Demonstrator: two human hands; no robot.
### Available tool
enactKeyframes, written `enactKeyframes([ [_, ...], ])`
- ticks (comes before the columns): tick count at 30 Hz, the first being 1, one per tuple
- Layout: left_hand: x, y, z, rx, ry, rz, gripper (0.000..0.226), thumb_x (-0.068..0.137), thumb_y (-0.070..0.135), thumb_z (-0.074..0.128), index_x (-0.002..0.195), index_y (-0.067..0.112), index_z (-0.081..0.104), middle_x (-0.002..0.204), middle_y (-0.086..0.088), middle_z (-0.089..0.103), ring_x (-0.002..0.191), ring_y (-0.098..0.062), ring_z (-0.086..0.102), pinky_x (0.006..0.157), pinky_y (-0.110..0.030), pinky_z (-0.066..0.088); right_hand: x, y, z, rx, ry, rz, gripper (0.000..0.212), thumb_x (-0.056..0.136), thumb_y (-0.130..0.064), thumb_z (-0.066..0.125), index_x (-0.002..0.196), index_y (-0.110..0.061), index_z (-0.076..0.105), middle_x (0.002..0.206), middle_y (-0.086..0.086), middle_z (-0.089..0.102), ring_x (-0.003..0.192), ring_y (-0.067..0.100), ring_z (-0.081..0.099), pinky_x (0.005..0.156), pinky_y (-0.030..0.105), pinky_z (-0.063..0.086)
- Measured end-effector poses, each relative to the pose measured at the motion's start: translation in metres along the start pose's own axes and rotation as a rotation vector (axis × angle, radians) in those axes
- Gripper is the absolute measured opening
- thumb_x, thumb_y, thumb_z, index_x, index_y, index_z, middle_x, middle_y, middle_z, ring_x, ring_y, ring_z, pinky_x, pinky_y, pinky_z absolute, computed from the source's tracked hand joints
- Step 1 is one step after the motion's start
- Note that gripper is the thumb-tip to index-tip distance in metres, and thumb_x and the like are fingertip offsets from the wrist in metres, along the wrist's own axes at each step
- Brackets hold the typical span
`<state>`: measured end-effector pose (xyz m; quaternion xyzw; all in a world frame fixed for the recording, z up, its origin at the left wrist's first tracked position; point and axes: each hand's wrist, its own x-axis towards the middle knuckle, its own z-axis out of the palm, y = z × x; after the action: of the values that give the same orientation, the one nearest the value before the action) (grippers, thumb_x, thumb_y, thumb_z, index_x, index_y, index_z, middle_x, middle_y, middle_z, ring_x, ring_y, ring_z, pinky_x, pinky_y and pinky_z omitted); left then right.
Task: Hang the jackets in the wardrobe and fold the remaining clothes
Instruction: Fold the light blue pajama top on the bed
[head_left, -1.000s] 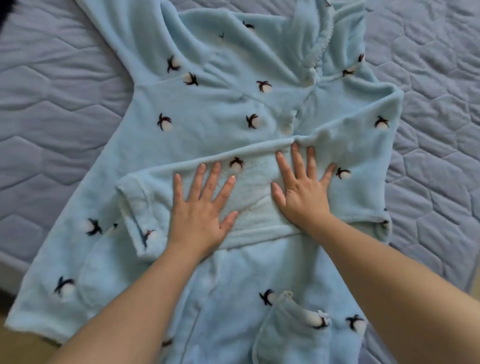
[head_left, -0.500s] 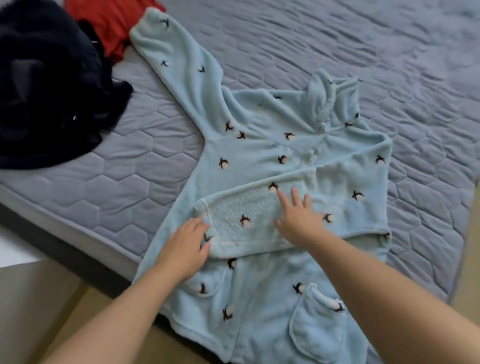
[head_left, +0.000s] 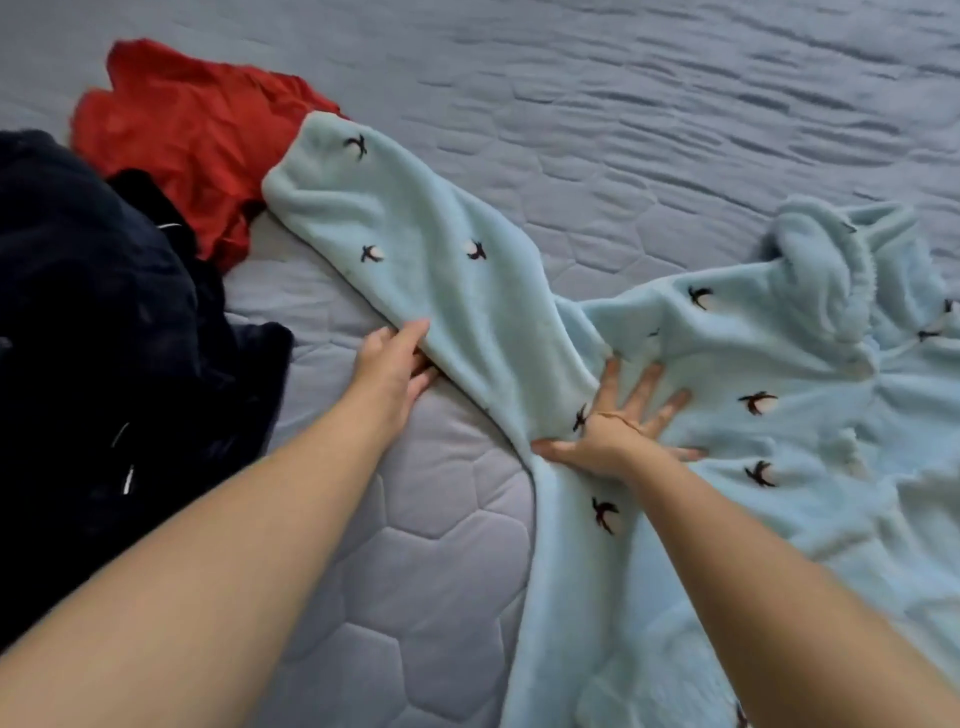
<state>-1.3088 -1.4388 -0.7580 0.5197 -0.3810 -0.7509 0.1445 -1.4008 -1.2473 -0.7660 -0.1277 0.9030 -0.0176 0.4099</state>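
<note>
The pale blue fleece robe lies spread on the bed, its body filling the view from 3 to 5 o'clock and 1 sleeve stretched out toward 10 o'clock, where the cuff touches a crumpled red garment. The right hand is laid flat with fingers splayed just where the sleeve meets the body, probably to pin the fabric there so that point serves as the hinge of a fold. The left hand grasps the near edge of the sleeve about halfway along, thumb on top and fingers tucked under, a hold suited to lifting the sleeve and swinging it across the body. Both forearms reach in from 6 o'clock, the left extended further up the bed. A dark heap of clothing waits at 9 o'clock, just beside the red one, so folding looks far from finished
</note>
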Motion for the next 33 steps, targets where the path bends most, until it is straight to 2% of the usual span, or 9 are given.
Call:
enactKeyframes([
  [7, 0.073, 0.041, 0.023, -0.172, 0.108, 0.056, 0.031, 0.083, 0.019, 0.071, 0.110, 0.008, 0.057, 0.111, -0.009, 0.068, 0.095, -0.021, 0.067, 0.083, -0.040, 0.056, 0.011, -0.004, 0.001, -0.022, -0.050, 0.070, 0.144, 0.053, -0.080, 0.068, 0.128, -0.039, -0.048, 0.131, 0.001, -0.061, 0.130, 0.043, -0.042, 0.096, 0.081, -0.001],
  [13, 0.059, 0.087, 0.008, -0.072, 0.187, 0.397, 0.033, 0.086, 0.001, 0.058, 0.118, 0.006, 0.056, 0.109, -0.005, 0.067, 0.094, -0.017, 0.067, 0.086, -0.035, 0.055, 0.004, 0.001, -0.003, 0.037, -0.059, -0.011, 0.139, 0.059, -0.076, 0.068, 0.128, -0.040, -0.047, 0.133, 0.001, -0.059, 0.129, 0.043, -0.044, 0.096, 0.079, -0.002],
  [17, -0.022, 0.107, 0.013, 0.327, -0.011, 0.638, 0.034, 0.091, 0.011, 0.054, 0.126, 0.008, 0.055, 0.115, 0.000, 0.065, 0.106, -0.010, 0.062, 0.093, -0.026, 0.050, -0.022, 0.021, -0.028, 0.433, -0.050, -0.133, 0.118, 0.066, -0.060, 0.075, 0.147, -0.047, -0.010, 0.157, -0.002, -0.025, 0.145, 0.033, -0.017, 0.114, 0.057, 0.012],
  [19, -0.072, 0.108, 0.021, 0.532, -0.232, 0.825, 0.032, 0.094, 0.011, 0.050, 0.125, 0.007, 0.054, 0.117, -0.001, 0.063, 0.107, -0.008, 0.059, 0.093, -0.018, 0.046, -0.049, 0.034, -0.051, 0.989, -0.057, -0.150, 0.100, 0.066, -0.054, 0.076, 0.147, -0.049, 0.017, 0.158, 0.000, 0.017, 0.143, 0.022, 0.022, 0.102, 0.043, 0.036],
  [21, -0.121, 0.097, 0.038, 0.776, -0.429, 0.982, 0.031, 0.089, 0.003, 0.047, 0.118, 0.002, 0.056, 0.111, -0.008, 0.062, 0.101, -0.015, 0.056, 0.085, -0.013, 0.042, -0.083, 0.051, -0.078, 1.454, -0.161, -0.113, 0.074, 0.074, -0.063, 0.063, 0.141, -0.048, 0.035, 0.148, 0.005, 0.041, 0.130, 0.027, 0.045, 0.091, 0.054, 0.046],
  [25, -0.212, 0.031, 0.091, 1.123, -0.907, 1.338, 0.040, 0.072, -0.003, 0.052, 0.111, -0.001, 0.059, 0.115, -0.022, 0.059, 0.101, -0.033, 0.053, 0.083, -0.035, 0.040, -0.141, 0.128, -0.121, 1.743, -0.582, -0.241, 0.072, 0.092, -0.071, 0.021, 0.144, -0.025, 0.040, 0.148, 0.019, 0.039, 0.136, 0.040, 0.037, 0.110, 0.065, 0.018],
  [28, -0.272, -0.035, 0.112, 1.345, -1.183, 1.206, 0.050, 0.087, 0.018, 0.058, 0.135, 0.011, 0.047, 0.146, -0.008, 0.042, 0.135, -0.026, 0.038, 0.110, -0.050, 0.023, -0.193, 0.224, -0.133, 1.709, -0.613, -0.155, 0.073, 0.099, -0.056, 0.007, 0.150, -0.007, 0.022, 0.152, 0.023, 0.027, 0.141, 0.038, 0.025, 0.115, 0.054, 0.006],
  [30, -0.303, -0.076, 0.110, 1.471, -1.259, 0.952, 0.049, 0.094, 0.037, 0.049, 0.140, 0.021, 0.041, 0.146, 0.000, 0.043, 0.138, -0.017, 0.033, 0.116, -0.047, 0.008, -0.224, 0.269, -0.128, 1.639, -0.560, -0.079, 0.063, 0.100, -0.050, 0.022, 0.141, -0.006, 0.043, 0.140, 0.025, 0.045, 0.128, 0.041, 0.045, 0.109, 0.058, 0.023],
  [33, -0.326, -0.122, 0.092, 1.589, -1.168, 0.683, 0.040, 0.096, 0.042, 0.043, 0.132, 0.025, 0.049, 0.134, 0.004, 0.052, 0.128, -0.013, 0.042, 0.115, -0.038, 0.018, -0.251, 0.345, -0.090, 1.184, -0.183, 0.429, 0.045, 0.095, -0.045, 0.046, 0.127, -0.015, 0.058, 0.119, 0.015, 0.064, 0.099, 0.033, 0.063, 0.089, 0.050, 0.045],
])
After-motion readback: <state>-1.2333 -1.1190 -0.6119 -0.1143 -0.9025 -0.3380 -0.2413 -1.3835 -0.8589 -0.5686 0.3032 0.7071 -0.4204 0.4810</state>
